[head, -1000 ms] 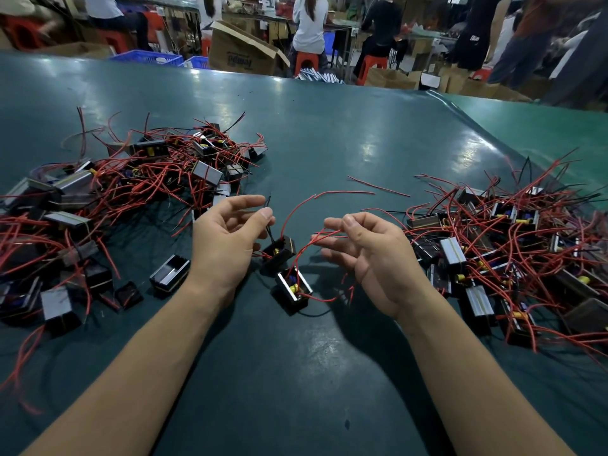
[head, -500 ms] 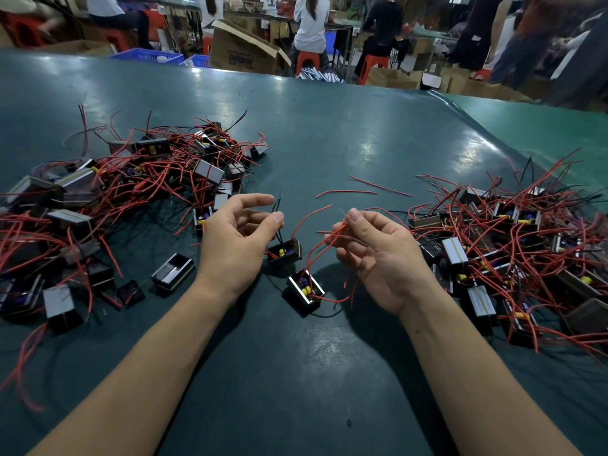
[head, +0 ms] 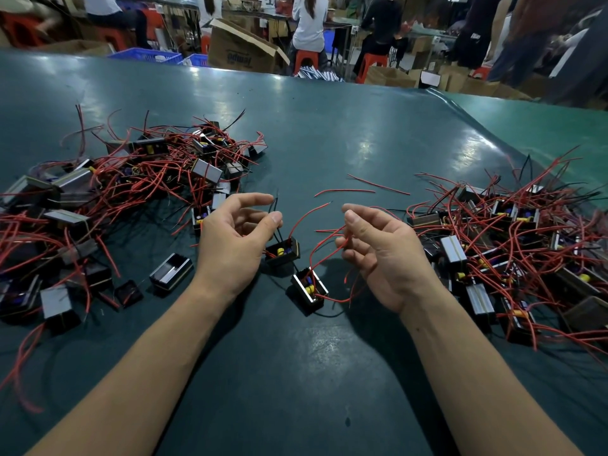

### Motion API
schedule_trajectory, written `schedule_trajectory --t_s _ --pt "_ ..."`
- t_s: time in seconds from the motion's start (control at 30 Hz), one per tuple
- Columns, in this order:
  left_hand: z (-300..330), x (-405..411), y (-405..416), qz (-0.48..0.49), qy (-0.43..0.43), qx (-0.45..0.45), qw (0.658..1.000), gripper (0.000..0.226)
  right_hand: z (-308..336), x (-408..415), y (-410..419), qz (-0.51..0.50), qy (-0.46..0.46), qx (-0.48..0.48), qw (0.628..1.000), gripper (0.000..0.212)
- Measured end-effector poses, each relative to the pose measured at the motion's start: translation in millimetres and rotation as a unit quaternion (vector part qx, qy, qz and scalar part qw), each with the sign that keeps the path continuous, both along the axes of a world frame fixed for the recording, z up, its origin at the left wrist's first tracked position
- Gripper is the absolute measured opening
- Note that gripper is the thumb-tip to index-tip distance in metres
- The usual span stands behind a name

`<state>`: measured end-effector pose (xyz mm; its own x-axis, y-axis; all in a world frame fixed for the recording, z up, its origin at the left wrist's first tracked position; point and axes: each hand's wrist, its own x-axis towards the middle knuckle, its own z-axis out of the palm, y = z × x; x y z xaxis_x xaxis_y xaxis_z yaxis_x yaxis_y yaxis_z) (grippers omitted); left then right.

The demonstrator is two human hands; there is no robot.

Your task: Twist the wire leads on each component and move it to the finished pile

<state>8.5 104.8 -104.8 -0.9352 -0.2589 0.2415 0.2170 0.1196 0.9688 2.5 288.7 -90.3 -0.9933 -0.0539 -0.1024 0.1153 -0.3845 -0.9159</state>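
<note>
1. Table: dark green mat with two heaps of small black boxes trailing red and black wires.
2. Left pile: on the person's left, spread from the far middle to the near left edge. Several loose boxes lie at its near rim, one open-topped box just beside the left wrist.
3. Right pile: on the person's right, tangled, reaching the right edge of view.
4. Between the piles, two boxes sit apart from both heaps. The far box lies just beside the left hand, yellow part visible inside, black and red wires rising from it. The near box lies between the two wrists, red wires looping up toward the right hand.
5. Left hand: fingers curled, thumb and forefinger apart with a clear gap. A thin black wire runs up past the thumb tip; actual grip cannot be told.
6. Right hand: fingers curled inward, red wires from the near box passing through the curled fingers and held there. Thumb extended above, not pressed to the forefinger.
7. Two loose red wire pieces lie on the mat beyond the hands.
8. Background: seated people, red stools, a cardboard carton.
</note>
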Motion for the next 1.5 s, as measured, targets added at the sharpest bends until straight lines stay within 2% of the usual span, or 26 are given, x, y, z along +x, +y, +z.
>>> schedule_trajectory --t_s 0.07,0.2,0.33,0.6,0.73,0.9,1.07,1.17,1.3,1.4,1.5 --pt "-0.1 0.4 -0.5 0.001 0.001 0.000 1.000 0.021 2.0 0.7 -0.1 0.003 -0.006 -0.015 1.000 0.022" --pt "-0.5 -0.2 -0.8 0.004 0.002 -0.002 1.000 0.020 4.5 0.5 2.6 0.009 -0.017 -0.037 0.999 0.014" --pt "-0.8 -1.0 -0.1 0.006 0.000 0.000 1.000 0.021 6.7 0.5 4.3 0.020 -0.025 -0.035 0.999 0.015" --pt "-0.4 -0.2 -1.3 0.006 -0.001 -0.001 1.000 0.021 10.4 2.6 7.7 0.058 -0.010 -0.090 0.994 0.029" --pt "-0.2 0.0 -0.9 0.006 -0.001 0.001 1.000 0.022 12.6 3.7 10.4 0.073 -0.018 -0.067 0.995 0.036" --pt "1.0 -0.2 -0.6 0.007 0.002 -0.005 1.000 0.022 12.5 4.8 10.7 0.088 -0.029 -0.034 0.995 0.030" --pt "0.2 -0.7 -1.3 0.008 0.010 -0.020 1.000 0.022 12.8 3.3 9.6 0.073 0.011 -0.097 0.993 0.036" --pt "-1.4 -0.5 -0.3 0.011 0.035 -0.070 0.997 0.022 12.6 3.3 8.6 0.053 0.081 -0.087 0.991 0.040" --pt "-5.0 3.3 4.2 -0.001 0.095 -0.191 0.977 0.023 11.3 6.3 4.4 0.037 0.163 0.022 0.986 0.029" --pt "-5.9 2.4 6.1 0.007 0.115 -0.269 0.956 0.026 7.3 6.5 0.5 0.038 0.156 0.084 0.983 0.024" --pt "-5.2 1.2 9.6 0.002 0.087 -0.307 0.948 0.031 3.0 5.6 -1.6 0.024 0.138 0.117 0.983 0.018"
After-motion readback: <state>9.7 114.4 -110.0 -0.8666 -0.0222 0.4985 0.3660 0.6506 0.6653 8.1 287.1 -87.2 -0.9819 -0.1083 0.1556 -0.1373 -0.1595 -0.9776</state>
